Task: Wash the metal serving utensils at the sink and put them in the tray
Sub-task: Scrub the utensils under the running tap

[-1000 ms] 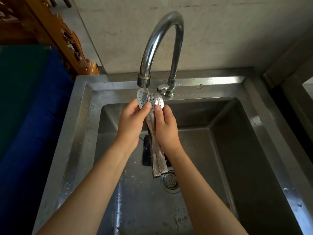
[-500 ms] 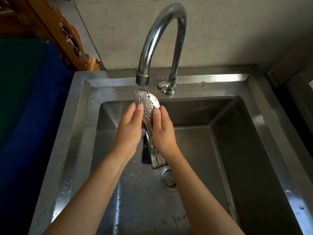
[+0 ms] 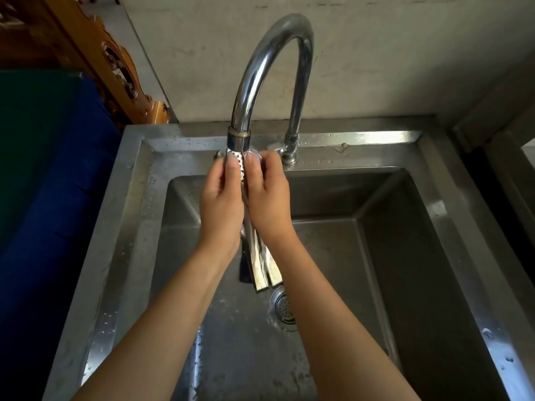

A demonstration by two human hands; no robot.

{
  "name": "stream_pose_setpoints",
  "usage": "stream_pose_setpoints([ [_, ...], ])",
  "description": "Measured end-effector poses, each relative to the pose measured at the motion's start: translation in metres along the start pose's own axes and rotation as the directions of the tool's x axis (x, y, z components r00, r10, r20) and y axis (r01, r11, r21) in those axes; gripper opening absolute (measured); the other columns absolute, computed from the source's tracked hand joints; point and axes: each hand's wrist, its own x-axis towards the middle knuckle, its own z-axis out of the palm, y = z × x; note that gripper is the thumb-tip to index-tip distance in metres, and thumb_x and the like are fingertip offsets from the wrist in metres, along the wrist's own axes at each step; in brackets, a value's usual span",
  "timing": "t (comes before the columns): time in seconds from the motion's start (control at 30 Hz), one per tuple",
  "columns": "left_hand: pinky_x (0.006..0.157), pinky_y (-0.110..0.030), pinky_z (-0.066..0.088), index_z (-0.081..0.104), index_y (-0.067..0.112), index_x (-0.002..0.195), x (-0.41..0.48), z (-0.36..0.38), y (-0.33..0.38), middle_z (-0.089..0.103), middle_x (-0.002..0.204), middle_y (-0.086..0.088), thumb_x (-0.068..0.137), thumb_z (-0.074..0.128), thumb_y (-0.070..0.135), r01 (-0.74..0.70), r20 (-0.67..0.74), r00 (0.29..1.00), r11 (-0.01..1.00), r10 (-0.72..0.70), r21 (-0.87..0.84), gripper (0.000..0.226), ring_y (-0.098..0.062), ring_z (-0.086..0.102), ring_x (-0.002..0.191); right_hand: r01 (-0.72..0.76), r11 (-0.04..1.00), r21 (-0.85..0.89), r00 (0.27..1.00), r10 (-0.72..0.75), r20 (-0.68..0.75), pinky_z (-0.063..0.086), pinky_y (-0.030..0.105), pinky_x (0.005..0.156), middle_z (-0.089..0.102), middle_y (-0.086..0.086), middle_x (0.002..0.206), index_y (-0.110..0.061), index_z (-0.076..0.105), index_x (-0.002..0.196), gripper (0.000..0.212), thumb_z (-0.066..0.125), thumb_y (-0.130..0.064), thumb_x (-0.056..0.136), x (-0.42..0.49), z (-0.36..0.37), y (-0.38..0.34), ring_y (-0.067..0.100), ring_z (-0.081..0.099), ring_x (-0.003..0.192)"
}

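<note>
Clasped between left hand (image 3: 221, 206) and right hand (image 3: 267, 204), fingers curled round the perforated head: utensils (image 3: 262, 264), just beneath the tap (image 3: 260, 68) spout, handles hanging between the wrists over the sink (image 3: 130, 227), near the drain (image 3: 285, 308).

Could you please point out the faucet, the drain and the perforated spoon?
faucet (image 3: 238, 140): head view, its outlet collar.
drain (image 3: 285, 309): head view, its strainer centre.
perforated spoon (image 3: 240, 166): head view, its holed bowl.
</note>
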Motion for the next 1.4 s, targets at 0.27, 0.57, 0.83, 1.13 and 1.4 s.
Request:
stream_pose_setpoints([
  [0.27, 0.097, -0.025, 0.044, 0.055, 0.019, 0.127, 0.016, 0.001, 0.013, 0.062, 0.127, 0.005, 0.097, 0.034, 0.036, 0.352, 0.339, 0.901, 0.913, -0.271, -0.206, 0.041, -0.006, 0.056, 0.118, 0.225, 0.943, -0.243, 0.974, -0.208, 0.093, 0.034, 0.008, 0.093, 0.043, 0.010, 0.121, -0.015, 0.029, 0.144, 0.048, 0.031, -0.025, 0.097, -0.006, 0.000, -0.008, 0.010, 0.044, 0.105],
  [0.57, 0.088, -0.028, 0.053, 0.047, 0.025, 0.133, 0.003, 0.003, 0.011, 0.054, 0.137, 0.003, 0.097, 0.030, 0.040, 0.523, 0.479, 0.819, 0.753, -0.315, -0.399, 0.043, -0.012, 0.053, 0.123, 0.229, 0.775, -0.590, 0.966, -0.105, 0.236, -0.013, 0.046, 0.116, 0.003, -0.006, 0.159, -0.021, 0.007, 0.149, 0.053, 0.014, -0.035, 0.098, 0.005, -0.013, 0.000, 0.009, -0.008, 0.145],
  [0.83, 0.100, -0.029, 0.045, 0.043, 0.007, 0.137, 0.010, 0.021, 0.015, 0.052, 0.138, -0.008, 0.099, 0.033, 0.031, 0.500, 0.382, 0.859, 0.723, -0.342, -0.477, 0.046, -0.017, 0.051, 0.125, 0.230, 0.901, -0.368, 0.971, -0.186, 0.151, -0.006, 0.039, 0.119, 0.019, 0.008, 0.156, -0.009, 0.032, 0.143, 0.048, 0.028, -0.016, 0.095, -0.005, -0.009, -0.006, 0.017, 0.008, 0.145],
  [1.13, 0.093, -0.037, 0.051, 0.068, 0.011, 0.100, 0.032, 0.022, 0.013, 0.073, 0.099, -0.007, 0.080, 0.066, 0.026, 0.265, -0.032, 0.957, 0.915, -0.288, -0.304, 0.025, -0.020, 0.069, 0.097, 0.198, 0.966, -0.165, 0.965, -0.162, 0.208, 0.009, 0.021, 0.117, 0.008, 0.011, 0.158, -0.007, 0.020, 0.146, 0.057, 0.040, -0.004, 0.092, -0.013, -0.021, -0.008, 0.009, 0.006, 0.143],
  [1.4, 0.053, -0.027, 0.052, 0.061, 0.011, 0.076, 0.063, 0.016, 0.024, 0.070, 0.068, -0.006, 0.097, 0.043, 0.016, 0.231, 0.005, 0.968, 0.892, -0.249, -0.389, 0.028, -0.019, 0.064, 0.058, -0.183, 0.982, -0.048, 0.872, 0.185, 0.453, 0.052, 0.027, 0.048, 0.063, 0.006, 0.063, 0.005, 0.052, 0.095, 0.019, 0.044, -0.011, 0.097, -0.022, -0.047, -0.003, 0.017, 0.057, 0.043],
])
